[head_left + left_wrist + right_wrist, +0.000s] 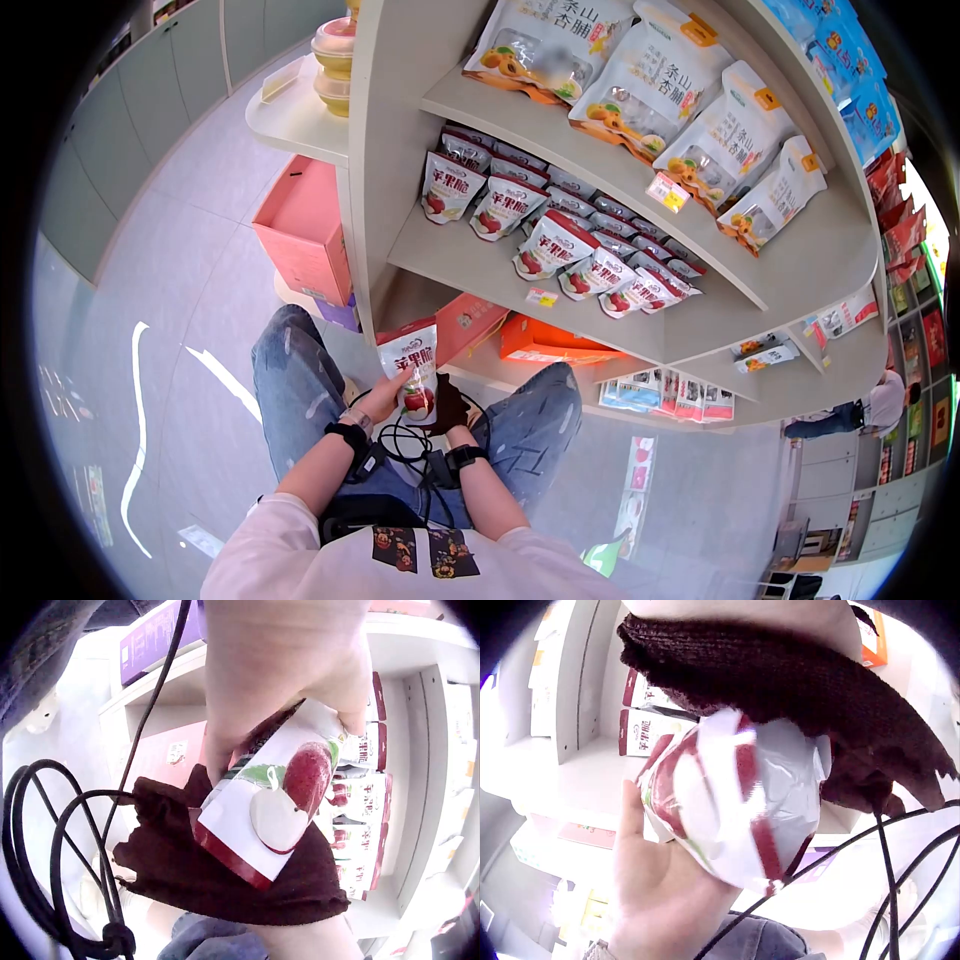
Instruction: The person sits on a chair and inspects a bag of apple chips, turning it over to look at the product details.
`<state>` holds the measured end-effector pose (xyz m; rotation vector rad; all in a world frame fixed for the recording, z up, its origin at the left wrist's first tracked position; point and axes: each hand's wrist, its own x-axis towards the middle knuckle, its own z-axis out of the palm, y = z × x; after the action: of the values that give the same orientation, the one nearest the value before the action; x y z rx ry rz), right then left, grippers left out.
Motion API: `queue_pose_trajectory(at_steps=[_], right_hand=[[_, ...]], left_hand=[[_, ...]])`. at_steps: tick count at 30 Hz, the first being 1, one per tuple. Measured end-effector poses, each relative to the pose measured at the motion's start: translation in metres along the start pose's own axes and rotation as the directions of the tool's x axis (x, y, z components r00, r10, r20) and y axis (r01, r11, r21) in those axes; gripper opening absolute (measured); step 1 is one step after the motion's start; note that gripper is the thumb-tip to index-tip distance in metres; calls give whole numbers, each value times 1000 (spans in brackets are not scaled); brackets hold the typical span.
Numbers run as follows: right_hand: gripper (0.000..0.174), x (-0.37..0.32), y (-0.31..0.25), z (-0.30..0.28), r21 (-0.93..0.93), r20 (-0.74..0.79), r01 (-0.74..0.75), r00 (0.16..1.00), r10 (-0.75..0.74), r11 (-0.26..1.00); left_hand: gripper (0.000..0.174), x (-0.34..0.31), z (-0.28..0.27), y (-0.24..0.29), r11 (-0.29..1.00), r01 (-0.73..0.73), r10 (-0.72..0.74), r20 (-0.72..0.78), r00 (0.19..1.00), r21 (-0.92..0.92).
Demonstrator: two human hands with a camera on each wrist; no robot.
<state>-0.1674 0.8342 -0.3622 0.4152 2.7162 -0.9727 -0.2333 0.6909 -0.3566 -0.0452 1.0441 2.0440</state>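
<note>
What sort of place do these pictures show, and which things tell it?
Most likely a snack shop: rows of matching apple bags stand on a shelf, larger white pouches sit above them, and small labels, probably price tags, mark the shelf edges.

A white apple-crisp pouch (420, 370) with dark-red trim and printed apples is leaning in the left hand (380, 400) — its label facing up. A ragged-edged, dark-brown cloth (180, 862) is bunching right beside it — overlapping the pouch's edge in the right wrist view.
</note>
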Motion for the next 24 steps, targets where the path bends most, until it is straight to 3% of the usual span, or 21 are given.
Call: queue_pose_trajectory(at_steps=[5, 8, 11, 14, 16, 18, 19, 22, 24], right_hand=[[75, 9, 23, 24, -185, -11, -107, 994, 107, 977], [26, 12, 25, 25, -35, -46, -59, 997, 58, 998], [55, 25, 37, 39, 60, -78, -157, 984, 162, 986], [56, 8, 19, 14, -178, 6, -10, 1000, 12, 984], [35, 8, 19, 18, -175, -68, 74, 994, -87, 982], [39, 10, 19, 27, -169, -137, 41, 988, -65, 985], [54, 14, 21, 36, -158, -168, -35, 986, 8, 987], [72, 14, 25, 27, 175, -21, -141, 989, 147, 974], [73, 14, 24, 21, 183, 18, -91, 996, 89, 979]], left_hand=[[41, -1, -1, -3, 991, 110, -112, 28, 993, 76], [41, -3, 2, 1, 992, 127, -127, 17, 992, 27], [40, -2, 1, 0, 993, 117, -117, 9, 993, -9], [39, -1, 0, -1, 996, 87, -87, -10, 996, -19], [38, 0, -1, -3, 999, 50, -50, -34, 998, -8], [38, 3, -4, -4, 1000, 19, -19, -47, 999, -6], [37, 4, -4, -4, 1000, 3, -3, -54, 999, -5], [36, 2, -2, -2, 999, 29, -30, -46, 998, -27], [36, 2, -3, -2, 998, 56, -57, -49, 997, -22]])
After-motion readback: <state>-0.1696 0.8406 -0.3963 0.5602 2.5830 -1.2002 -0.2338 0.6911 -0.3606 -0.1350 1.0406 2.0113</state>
